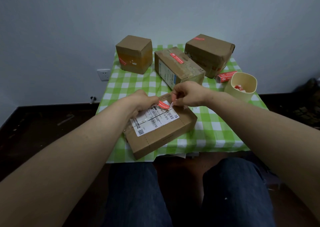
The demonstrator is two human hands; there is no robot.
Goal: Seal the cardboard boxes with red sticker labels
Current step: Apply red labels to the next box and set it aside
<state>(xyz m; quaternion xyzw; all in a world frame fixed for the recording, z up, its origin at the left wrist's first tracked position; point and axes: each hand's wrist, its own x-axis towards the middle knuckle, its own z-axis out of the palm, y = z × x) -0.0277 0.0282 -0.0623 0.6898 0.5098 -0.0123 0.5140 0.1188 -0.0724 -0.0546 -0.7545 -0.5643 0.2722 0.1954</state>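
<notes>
A flat cardboard box [162, 135] with a white shipping label lies at the table's near edge. Just above its top, a red sticker label [164, 105] is stretched between both hands. My left hand [142, 102] pinches the sticker's left end. My right hand [187, 93] pinches a white backing strip at its right end. Three more boxes stand behind: a cube-shaped box [135, 54] at the far left, a long box [178, 67] in the middle and a big box [209, 53] at the far right. Each of them carries a red sticker.
A green-and-white checked cloth [213, 128] covers the small table. A cream cup [241, 86] holding crumpled red-and-white scraps stands at the right, with a red sticker roll [225, 76] behind it. The wall has a socket [103, 74]. My knees sit below the table edge.
</notes>
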